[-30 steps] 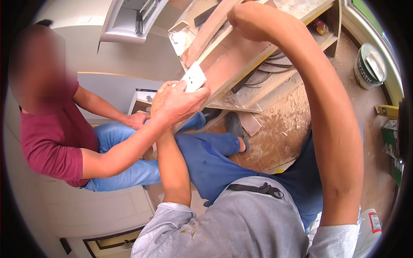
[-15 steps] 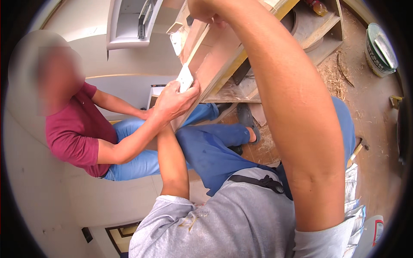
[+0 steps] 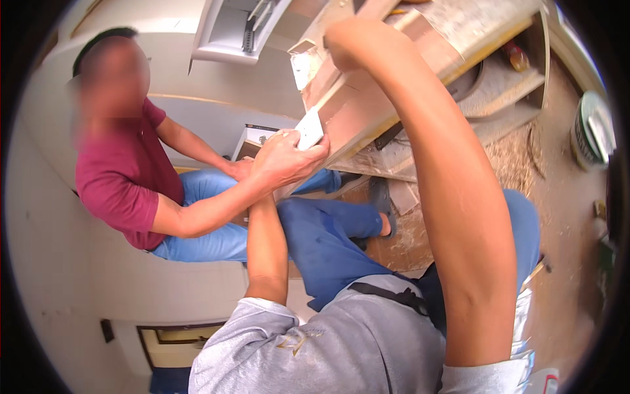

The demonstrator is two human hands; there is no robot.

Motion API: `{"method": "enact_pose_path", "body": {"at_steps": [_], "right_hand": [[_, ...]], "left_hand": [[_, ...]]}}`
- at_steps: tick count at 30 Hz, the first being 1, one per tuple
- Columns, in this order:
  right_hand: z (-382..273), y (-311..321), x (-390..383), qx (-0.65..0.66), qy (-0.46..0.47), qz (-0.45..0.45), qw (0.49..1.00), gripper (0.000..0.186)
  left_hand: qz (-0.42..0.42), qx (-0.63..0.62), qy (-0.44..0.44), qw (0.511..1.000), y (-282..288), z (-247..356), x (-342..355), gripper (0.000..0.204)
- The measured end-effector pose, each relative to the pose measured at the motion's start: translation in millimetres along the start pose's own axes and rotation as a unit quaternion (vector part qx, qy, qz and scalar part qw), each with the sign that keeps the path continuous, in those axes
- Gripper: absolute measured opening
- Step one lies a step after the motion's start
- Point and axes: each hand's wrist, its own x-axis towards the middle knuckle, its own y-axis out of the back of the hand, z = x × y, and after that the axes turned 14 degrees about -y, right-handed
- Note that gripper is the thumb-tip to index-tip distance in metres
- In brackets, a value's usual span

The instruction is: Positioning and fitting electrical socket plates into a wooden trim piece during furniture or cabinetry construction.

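Observation:
My right hand [image 3: 346, 44] is over the far part of a wooden workbench [image 3: 485, 39], close to a thin wooden strip [image 3: 331, 92]. Its fingers are tucked underneath, so whatever they grip is hidden. My left forearm [image 3: 266, 243] reaches up to the near end of a long board [image 3: 357, 115]. Beyond the wrist, a co-worker's arm covers my left hand. The co-worker's hand [image 3: 282, 157] holds a white flat piece [image 3: 311, 129] against the board, at the end of the strip. The co-worker's other hand [image 3: 243, 169] is beside that forearm.
The co-worker [image 3: 118, 171] stands at the left in a maroon shirt. A white drawer unit [image 3: 230, 39] is behind the bench. Wood shavings [image 3: 515, 157] cover the floor at right, near a green-and-white bucket [image 3: 590, 134]. A bottle [image 3: 516, 58] lies on the bench's shelf.
My view has shifted, so the bench appears lower and farther right. My right hand has come slightly nearer to the white piece. The co-worker still holds that piece against the board.

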Motion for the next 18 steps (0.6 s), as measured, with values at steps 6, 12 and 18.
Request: {"method": "enact_pose_path", "body": {"at_steps": [6,12,18], "right_hand": [[28.2,-34.2,10.8,-0.121,0.095,0.086,0.984,0.021],[16.2,-37.3,-9.5,-0.14,0.155,0.145,0.967,0.017],[-19.8,-42.0,-21.4,-0.03,0.177,0.047,0.983,0.037]], "left_hand": [[0.182,-0.537,-0.03,0.823,8.4,81.1,16.9,0.035],[0.171,-0.632,0.032,0.755,20.9,52.0,8.6,0.032],[0.009,-0.659,0.034,0.751,12.3,7.3,32.2,0.037]]}}
